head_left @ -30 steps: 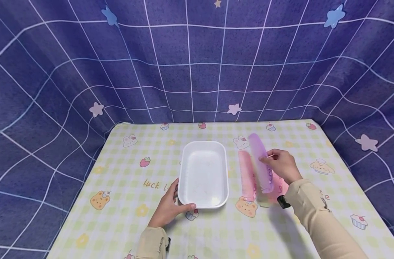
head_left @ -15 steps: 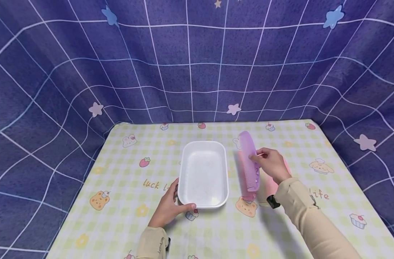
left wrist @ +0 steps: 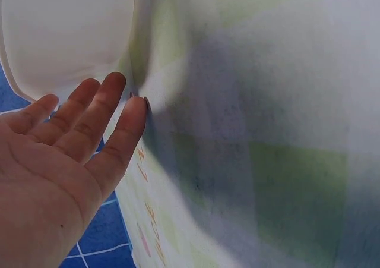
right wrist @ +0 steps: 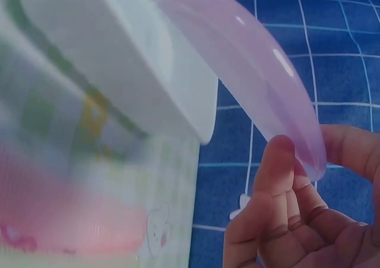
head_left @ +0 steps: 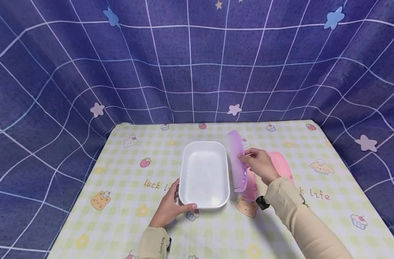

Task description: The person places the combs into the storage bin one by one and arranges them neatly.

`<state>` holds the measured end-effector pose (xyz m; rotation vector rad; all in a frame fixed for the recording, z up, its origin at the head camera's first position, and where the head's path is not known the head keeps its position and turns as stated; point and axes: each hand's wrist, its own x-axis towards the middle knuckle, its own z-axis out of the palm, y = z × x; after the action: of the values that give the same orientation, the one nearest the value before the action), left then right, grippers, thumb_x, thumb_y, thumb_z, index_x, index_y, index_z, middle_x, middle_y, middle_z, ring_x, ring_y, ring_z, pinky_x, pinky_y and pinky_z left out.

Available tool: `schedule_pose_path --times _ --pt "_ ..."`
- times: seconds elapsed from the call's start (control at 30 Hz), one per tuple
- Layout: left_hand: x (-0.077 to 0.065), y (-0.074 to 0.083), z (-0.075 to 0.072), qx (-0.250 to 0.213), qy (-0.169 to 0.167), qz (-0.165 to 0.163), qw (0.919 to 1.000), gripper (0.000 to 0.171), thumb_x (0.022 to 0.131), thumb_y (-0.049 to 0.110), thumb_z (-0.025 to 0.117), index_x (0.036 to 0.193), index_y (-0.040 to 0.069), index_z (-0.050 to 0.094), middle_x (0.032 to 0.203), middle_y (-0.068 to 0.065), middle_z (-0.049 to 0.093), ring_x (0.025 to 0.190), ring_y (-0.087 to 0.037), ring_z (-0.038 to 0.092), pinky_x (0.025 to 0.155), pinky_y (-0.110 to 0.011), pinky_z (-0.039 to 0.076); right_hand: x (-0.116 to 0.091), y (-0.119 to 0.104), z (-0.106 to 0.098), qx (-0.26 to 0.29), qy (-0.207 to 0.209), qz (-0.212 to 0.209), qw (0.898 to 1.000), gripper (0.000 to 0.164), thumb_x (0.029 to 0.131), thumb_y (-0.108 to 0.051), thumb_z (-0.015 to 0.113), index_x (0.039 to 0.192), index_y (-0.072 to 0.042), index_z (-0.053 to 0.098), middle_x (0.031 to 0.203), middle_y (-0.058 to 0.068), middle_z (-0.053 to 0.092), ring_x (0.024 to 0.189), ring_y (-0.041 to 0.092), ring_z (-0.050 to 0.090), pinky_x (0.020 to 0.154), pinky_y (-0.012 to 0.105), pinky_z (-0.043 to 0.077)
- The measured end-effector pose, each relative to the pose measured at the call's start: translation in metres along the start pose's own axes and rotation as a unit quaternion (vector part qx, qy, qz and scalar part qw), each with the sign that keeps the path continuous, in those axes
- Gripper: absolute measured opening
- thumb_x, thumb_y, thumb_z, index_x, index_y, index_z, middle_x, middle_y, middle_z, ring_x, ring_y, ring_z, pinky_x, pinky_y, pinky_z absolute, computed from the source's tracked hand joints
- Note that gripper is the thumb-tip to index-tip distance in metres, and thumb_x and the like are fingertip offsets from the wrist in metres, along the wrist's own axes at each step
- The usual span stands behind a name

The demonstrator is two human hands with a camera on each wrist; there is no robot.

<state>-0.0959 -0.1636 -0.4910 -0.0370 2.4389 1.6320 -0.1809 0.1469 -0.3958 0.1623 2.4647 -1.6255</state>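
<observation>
My right hand (head_left: pixel 260 163) pinches a translucent purple comb (head_left: pixel 237 162) by its spine, between thumb and fingers. The comb is raised beside the right rim of a white rectangular tray (head_left: pixel 203 176), teeth toward the tray. In the right wrist view the purple comb (right wrist: pixel 255 60) overlaps the tray's edge. My left hand (head_left: pixel 171 205) rests at the tray's near left corner, thumb along the near rim, fingers at the left side. The left wrist view shows its fingers (left wrist: pixel 95 113) nearly straight. Below the purple comb lies a pink comb (head_left: pixel 251 187), partly covered.
A second pink comb (head_left: pixel 281 163) lies farther right, partly behind my right forearm. Pale yellow toothed material (head_left: pixel 261 185) shows between the pink combs. A checked cloth (head_left: pixel 119 216) with cartoon prints covers the table. Behind it hangs a blue grid-patterned curtain (head_left: pixel 203 79).
My right hand has carried the purple comb left, from above the pink combs to the tray's right side. The left hand and the tray have stayed in place.
</observation>
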Motion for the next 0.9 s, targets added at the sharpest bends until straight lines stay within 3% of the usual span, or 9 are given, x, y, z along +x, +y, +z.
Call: schedule_pose_path --times 0.9 --pt "0.000 -0.001 -0.001 0.001 -0.003 0.007 1.0000 0.116 0.072 0.028 0.095 0.162 0.011 0.024 0.154 -0.017 0.045 0.139 -0.037 0.046 0.117 -0.055 0.033 -0.001 -0.011 0.050 0.058 -0.018 0.014 0.998 0.031 0.095 -0.020 0.068 0.115 0.004 0.067 0.087 0.007 0.067 0.073 0.014 0.062 0.068 0.031 0.054"
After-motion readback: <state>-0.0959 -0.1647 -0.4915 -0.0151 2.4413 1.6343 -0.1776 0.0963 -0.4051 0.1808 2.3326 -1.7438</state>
